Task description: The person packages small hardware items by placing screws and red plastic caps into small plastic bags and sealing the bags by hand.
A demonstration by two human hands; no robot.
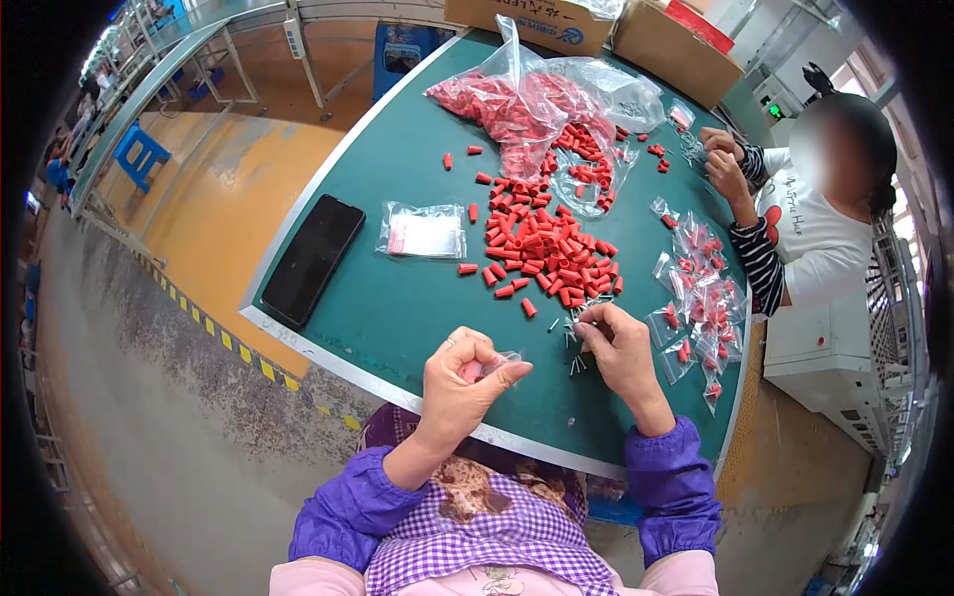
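My left hand point(462, 382) is closed around a small clear plastic bag point(509, 358), with something red showing inside. Close to the table's front edge, my right hand point(618, 350) has its thumb and fingers pinched together at small silver screws point(576, 364); how many are between the fingertips is hidden. Just beyond both hands spreads a loose heap of red tapered plastic caps point(537, 238). Filled small bags point(701, 288) with red caps in them lie to the right of my right hand. Flat clear bags point(422, 231) are stacked left of the heap.
A black phone point(313, 260) lies at the left edge of the green table point(388, 328). Behind the heap rests a large clear bag of red caps point(517, 109). Cardboard boxes point(676, 50) stand at the back. Across the right side, another person's hands point(727, 164) handle screws.
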